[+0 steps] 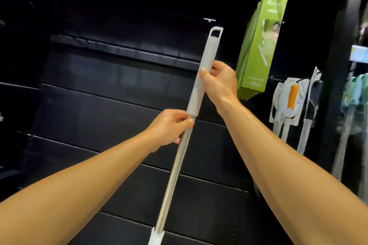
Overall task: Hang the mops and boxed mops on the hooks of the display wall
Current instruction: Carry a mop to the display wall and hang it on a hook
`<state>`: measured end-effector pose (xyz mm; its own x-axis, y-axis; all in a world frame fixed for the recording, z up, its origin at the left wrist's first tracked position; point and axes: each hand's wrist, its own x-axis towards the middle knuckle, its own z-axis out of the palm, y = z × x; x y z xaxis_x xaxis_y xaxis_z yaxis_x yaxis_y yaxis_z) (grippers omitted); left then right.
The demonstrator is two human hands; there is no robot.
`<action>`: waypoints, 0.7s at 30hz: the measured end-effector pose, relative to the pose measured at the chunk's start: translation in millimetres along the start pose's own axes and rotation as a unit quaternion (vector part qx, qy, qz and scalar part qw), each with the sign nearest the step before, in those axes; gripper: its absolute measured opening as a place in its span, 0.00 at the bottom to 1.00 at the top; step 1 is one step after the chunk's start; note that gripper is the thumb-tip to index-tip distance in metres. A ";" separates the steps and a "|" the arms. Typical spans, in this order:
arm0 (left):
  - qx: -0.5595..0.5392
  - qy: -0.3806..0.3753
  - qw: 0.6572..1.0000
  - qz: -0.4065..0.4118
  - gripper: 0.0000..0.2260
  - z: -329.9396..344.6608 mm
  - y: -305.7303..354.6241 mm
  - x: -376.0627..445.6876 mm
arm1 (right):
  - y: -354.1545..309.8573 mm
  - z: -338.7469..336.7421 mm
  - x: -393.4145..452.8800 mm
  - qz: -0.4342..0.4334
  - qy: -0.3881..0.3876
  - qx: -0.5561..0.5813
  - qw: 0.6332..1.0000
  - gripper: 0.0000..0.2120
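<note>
Item: right hand (218, 83), which I am seeing curling round the mop handle's grey grip (203, 71). Left hand (169, 127) is gripping the steel shaft (175, 167) just below. Hanging loop (216, 32) is pointing up toward a wall hook (209, 19). Green boxed mops (256, 49) are hanging to the right on the black display wall (99, 95).

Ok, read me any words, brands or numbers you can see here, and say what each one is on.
"Kal…": brand script atop the front green mop box, rest blurred.
Print at that box's foot: too blurred.
Orange-handled packaged item: label too small.
Mop handle: no text.
</note>
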<state>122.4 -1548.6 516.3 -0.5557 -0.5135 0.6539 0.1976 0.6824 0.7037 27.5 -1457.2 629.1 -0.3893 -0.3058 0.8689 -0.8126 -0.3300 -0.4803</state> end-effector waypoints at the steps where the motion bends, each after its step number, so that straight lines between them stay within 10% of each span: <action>1: -0.008 0.003 1.000 0.000 0.04 0.5 -3.5 10.5 | 5.3 3.1 9.8 -0.004 -0.006 0.002 1.000 0.15; 21: -0.032 0.003 0.999 0.001 0.07 17.6 -74.8 149.5 | 100.9 66.2 111.4 -0.009 -0.003 -0.073 0.997 0.09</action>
<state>10.3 -1667.2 556.5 -0.5502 -0.5158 0.6567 0.2503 0.6483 0.7190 -69.1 -1583.7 669.5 -0.3724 -0.3066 0.8760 -0.8739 -0.2020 -0.4422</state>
